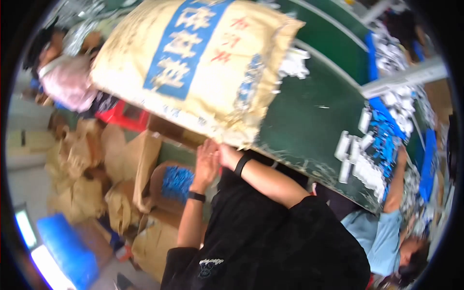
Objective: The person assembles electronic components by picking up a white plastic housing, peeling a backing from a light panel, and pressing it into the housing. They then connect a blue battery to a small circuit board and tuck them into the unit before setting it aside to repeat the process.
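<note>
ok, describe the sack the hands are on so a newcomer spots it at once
Start at the long green table. A big cream woven sack lies over its near end, with the left hand and right hand pressed to its bottom edge. Its broad blue band and red markings set it apart from the plain brown paper bags on the floor.

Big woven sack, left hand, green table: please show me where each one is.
Big woven sack (193,63), head view, on its blue panel.
Left hand (206,162), head view, on the palm.
Green table (309,121), head view, on bare top.

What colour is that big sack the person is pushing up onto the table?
The sack is cream-beige woven material with a broad blue stripe and red markings, clearest in the head view.
</note>
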The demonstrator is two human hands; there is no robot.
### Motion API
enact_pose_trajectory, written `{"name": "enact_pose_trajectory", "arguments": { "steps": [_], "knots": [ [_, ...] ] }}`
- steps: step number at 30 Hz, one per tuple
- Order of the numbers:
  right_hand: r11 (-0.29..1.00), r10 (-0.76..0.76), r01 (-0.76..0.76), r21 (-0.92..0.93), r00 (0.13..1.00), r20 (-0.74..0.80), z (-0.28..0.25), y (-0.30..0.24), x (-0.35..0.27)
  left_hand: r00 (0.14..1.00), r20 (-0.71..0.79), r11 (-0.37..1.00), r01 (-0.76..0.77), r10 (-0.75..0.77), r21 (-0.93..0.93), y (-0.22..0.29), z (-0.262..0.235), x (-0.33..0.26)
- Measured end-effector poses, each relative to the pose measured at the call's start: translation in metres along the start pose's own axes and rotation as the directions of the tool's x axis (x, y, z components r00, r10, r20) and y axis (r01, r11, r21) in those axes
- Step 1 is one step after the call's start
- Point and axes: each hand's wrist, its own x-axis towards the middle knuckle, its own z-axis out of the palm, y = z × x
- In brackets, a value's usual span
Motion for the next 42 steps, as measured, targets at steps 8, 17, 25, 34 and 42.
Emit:
{"name": "enact_pose_trajectory", "arguments": {
  "steps": [8, 17, 25, 34, 42],
  "knots": [
    [0.9, 0.043, 0.195, -0.389, 0.85, 0.525, -0.08, -0.295, -0.173, 0.891, 0.389, 0.956, 0.14, -0.235, 0.257, -0.043, -0.029, 0.018],
    [0.236, -0.786, 0.09, -0.968, 0.603, -0.135, -0.233, -0.34, 0.019, 0.737, 0.613, 0.866, 0.077, 0.285, -0.495, 0.177, -0.094, 0.041],
    [0.314, -0.828, 0.36, -0.879, 0.557, -0.068, -0.201, -0.277, -0.064, 0.942, 0.242, 0.916, -0.129, 0.234, -0.38, 0.224, -0.063, 0.099],
    [0.332, -0.877, 0.185, -0.925, 0.421, -0.23, -0.218, -0.276, -0.172, 0.999, 0.018, 0.992, -0.031, 0.033, -0.121, 0.245, 0.019, 0.239],
    [0.299, -0.766, 0.512, -0.805, 0.633, 0.118, -0.228, -0.307, -0.248, 0.395, 0.828, 0.31, 0.791, 0.398, -0.527, 0.258, -0.004, 0.23]
  ]
}}
